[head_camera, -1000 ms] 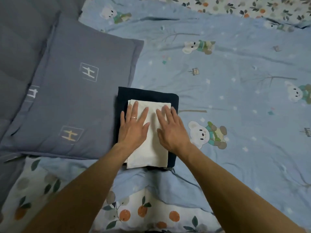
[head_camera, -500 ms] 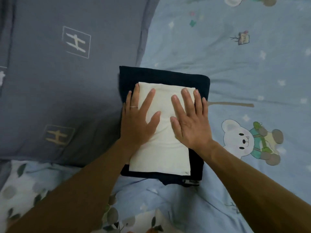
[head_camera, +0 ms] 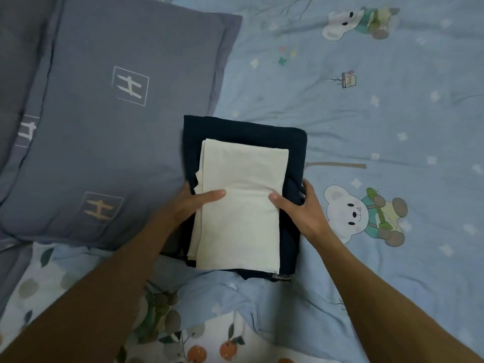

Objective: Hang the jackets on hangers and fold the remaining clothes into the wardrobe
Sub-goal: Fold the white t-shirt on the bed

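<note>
At the frame's centre, our left hand point(head_camera: 191, 203) and right hand point(head_camera: 301, 208) gripped the stack's sides, thumbs pressing the folded white garment point(head_camera: 241, 203) atop the folded navy garment point(head_camera: 243, 132) on the bed point(head_camera: 366, 127).

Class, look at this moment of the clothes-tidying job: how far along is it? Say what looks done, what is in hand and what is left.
Done: a white garment lies folded on a folded navy garment, stacked on the blue bedsheet beside a grey pillow. In hand: the left hand and right hand grip the stack's sides, thumbs on top. Left: putting it in the wardrobe, which is out of view, as are any jackets or hangers.
</note>
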Available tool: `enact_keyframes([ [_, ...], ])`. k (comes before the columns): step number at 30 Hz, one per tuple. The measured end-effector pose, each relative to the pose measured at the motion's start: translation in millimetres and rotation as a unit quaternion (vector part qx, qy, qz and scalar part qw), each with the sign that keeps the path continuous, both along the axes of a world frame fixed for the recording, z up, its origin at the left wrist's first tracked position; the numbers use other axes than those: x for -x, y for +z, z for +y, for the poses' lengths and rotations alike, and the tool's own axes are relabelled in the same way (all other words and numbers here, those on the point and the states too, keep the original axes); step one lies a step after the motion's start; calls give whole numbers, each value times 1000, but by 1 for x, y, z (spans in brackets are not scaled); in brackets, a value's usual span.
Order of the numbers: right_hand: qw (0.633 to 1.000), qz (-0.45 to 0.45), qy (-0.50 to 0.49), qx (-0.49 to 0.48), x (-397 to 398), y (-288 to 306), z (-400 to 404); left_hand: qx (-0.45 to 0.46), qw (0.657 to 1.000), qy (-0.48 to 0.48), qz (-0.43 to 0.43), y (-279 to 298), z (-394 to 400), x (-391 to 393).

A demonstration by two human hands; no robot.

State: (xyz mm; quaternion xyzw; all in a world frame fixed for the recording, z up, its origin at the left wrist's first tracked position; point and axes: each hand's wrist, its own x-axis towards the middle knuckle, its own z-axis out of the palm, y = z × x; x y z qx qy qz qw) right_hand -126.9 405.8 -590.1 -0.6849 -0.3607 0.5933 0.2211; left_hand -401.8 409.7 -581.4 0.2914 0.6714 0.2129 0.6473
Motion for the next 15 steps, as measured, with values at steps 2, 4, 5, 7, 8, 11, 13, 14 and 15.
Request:
enact_keyframes([
  [2, 999, 11, 8, 33, 0, -4, 1, -3, 1000, -11, 6, -6, 4, 1],
  [4, 998, 32, 24, 49, -1, -7, 3, -8, 1000, 5, 2, -10, 6, 6],
  [5, 997, 44, 31, 49, 0, -7, 4, -6, 1000, 20, 4, -14, 8, 11],
  [7, 997, 55, 35, 50, -1, -13, 8, 3, 999, 39, 8, -21, 12, 21],
  [8, 997, 54, 35, 48, -2, -18, 9, 5, 999, 43, 3, -25, 13, 23],
  [11, 997, 69, 16, 23, 4, -27, 12, -6, 996, 86, -23, -43, 11, 21],
  [13, 996, 85, -2, -7, 9, -29, 12, -4, 994, 106, -38, -50, 10, 20],
  [14, 996, 92, -3, -19, 12, -28, 14, 2, 993, 113, -39, -53, 11, 21],
  [15, 995, 96, -3, -26, 14, -27, 15, 14, 991, 120, -50, -51, 12, 21],
])
